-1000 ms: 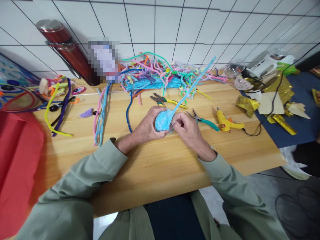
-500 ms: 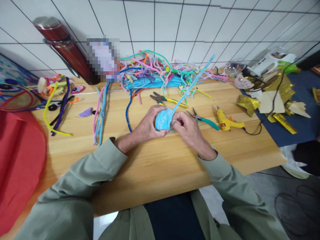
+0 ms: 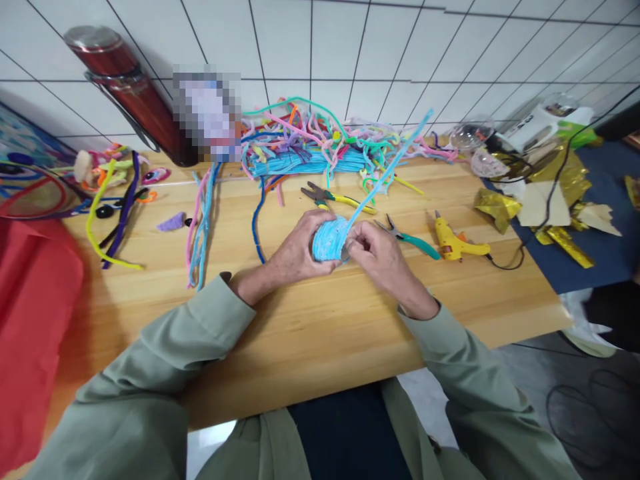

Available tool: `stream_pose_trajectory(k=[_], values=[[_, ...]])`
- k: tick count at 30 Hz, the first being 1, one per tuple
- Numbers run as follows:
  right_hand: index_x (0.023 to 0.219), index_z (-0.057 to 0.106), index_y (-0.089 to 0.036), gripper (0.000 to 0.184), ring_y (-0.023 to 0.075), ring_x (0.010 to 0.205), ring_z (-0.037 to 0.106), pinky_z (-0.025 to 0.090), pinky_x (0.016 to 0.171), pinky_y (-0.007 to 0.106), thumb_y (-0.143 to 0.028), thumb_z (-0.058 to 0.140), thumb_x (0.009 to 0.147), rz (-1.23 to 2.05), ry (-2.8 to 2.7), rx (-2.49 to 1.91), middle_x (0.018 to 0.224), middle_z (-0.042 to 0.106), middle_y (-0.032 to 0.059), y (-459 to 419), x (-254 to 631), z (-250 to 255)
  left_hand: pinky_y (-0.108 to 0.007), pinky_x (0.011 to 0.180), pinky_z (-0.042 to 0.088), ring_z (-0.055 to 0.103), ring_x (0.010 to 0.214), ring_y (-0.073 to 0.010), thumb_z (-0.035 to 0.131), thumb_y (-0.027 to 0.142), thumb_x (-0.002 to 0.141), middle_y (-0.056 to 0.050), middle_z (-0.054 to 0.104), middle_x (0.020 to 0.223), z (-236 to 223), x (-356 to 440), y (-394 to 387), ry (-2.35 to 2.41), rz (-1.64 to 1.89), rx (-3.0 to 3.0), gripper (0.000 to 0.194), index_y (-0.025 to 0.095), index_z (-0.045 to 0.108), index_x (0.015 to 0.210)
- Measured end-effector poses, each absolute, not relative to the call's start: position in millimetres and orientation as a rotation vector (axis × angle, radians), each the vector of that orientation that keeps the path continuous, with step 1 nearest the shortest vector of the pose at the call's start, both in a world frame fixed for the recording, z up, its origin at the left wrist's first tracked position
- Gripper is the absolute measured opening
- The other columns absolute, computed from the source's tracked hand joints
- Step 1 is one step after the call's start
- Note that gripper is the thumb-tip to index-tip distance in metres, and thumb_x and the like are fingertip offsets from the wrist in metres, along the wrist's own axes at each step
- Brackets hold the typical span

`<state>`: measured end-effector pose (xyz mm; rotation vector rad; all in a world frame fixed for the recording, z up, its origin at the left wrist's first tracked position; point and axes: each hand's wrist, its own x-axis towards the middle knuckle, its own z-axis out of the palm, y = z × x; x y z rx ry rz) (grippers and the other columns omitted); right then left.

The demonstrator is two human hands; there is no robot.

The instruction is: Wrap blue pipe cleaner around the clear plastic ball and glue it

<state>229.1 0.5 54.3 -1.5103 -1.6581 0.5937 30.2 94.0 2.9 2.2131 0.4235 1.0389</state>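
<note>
A light blue coil [image 3: 329, 241], which looks like pipe cleaner wound round a short hollow core, is held above the table's middle. My left hand [image 3: 299, 248] wraps round its left side, thumb below and fingers above. My right hand [image 3: 371, 248] pinches at its right rim, where a loose light blue pipe cleaner [image 3: 387, 175] sticks up and away to the right. What exactly the right fingertips grip is partly hidden. Just behind the hands lie pliers with yellow handles [image 3: 350, 202] and pliers with teal handles [image 3: 419, 245].
A yellow glue gun [image 3: 453, 240] with a black cord rests to the right. Along the wall sits a tangled heap of coloured pipe cleaners [image 3: 310, 150], beside a red thermos [image 3: 135, 100]. Gold foil scraps [image 3: 560, 170] are at the right, red fabric [image 3: 37, 327] at the left.
Both hands and the blue coil have barely moved, only a slight shift to the right. The red fabric at the left has drawn back a little toward the left edge.
</note>
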Motion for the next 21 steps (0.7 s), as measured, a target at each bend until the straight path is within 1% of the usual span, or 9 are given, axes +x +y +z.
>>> stream_pose_trajectory(k=[6, 10, 15, 21], values=[[0.085, 0.054, -0.026, 0.007, 0.0159, 0.063, 0.054, 0.04, 0.063, 0.032, -0.019, 0.054, 0.087, 0.423, -1.704, -1.482, 0.075, 0.065, -0.0018, -11, 224, 47, -0.056, 0.116, 0.054, 0.06, 0.14, -0.0353, 0.087, 0.037, 0.08, -0.016, 0.059, 0.147, 3, 29, 93, 0.439, 1.024, 2.195, 0.08, 0.028, 0.046, 0.149], [0.085, 0.054, -0.026, 0.006, 0.0162, 0.063, 0.053, 0.041, 0.062, 0.032, -0.022, 0.054, 0.089, 0.434, -1.687, -1.495, 0.073, 0.064, -0.0021, -12, 225, 46, -0.056, 0.117, 0.053, 0.06, 0.141, -0.0353, 0.089, 0.037, 0.079, -0.015, 0.059, 0.148, 2, 29, 93, 0.474, 0.995, 2.174, 0.081, 0.029, 0.047, 0.148], [0.084, 0.055, -0.026, 0.007, 0.016, 0.063, 0.053, 0.04, 0.062, 0.032, -0.023, 0.055, 0.09, 0.383, -1.624, -1.496, 0.073, 0.063, -0.0021, -13, 225, 50, -0.055, 0.116, 0.054, 0.063, 0.137, -0.0342, 0.089, 0.044, 0.08, -0.015, 0.06, 0.146, -1, 29, 94, 0.523, 1.021, 2.124, 0.081, 0.027, 0.047, 0.147], [0.086, 0.057, -0.025, 0.009, 0.0153, 0.063, 0.052, 0.041, 0.063, 0.032, -0.026, 0.057, 0.095, 0.474, -1.649, -1.454, 0.074, 0.064, -0.0026, -8, 227, 49, -0.056, 0.115, 0.054, 0.061, 0.139, -0.0355, 0.089, 0.038, 0.079, -0.015, 0.059, 0.148, 0, 29, 93, 0.487, 1.011, 2.175, 0.083, 0.029, 0.045, 0.148]])
